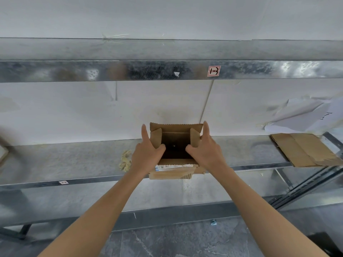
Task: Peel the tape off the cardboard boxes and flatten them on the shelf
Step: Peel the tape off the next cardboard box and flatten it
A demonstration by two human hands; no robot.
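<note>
"On the metal shelf (65, 160), what lies where?"

"1 flattened cardboard sheet (304, 151) rests at the far right, overhanging the front edge. 1 open cardboard box (176, 138) stands mid-shelf, its near flap hanging over the edge."

"And the person's hands?"

"The left hand (146, 154) pinches the box's left flap, thumb inside, index finger straight up outside. The right hand (206, 153) mirrors it on the right flap. Their other fingers are hidden."

"Anything smaller?"

"1 crumpled tape wad (126, 160) lies just left of the box. 1 red-bordered label (214, 71) sticks to the upper rail (111, 71)."
</note>
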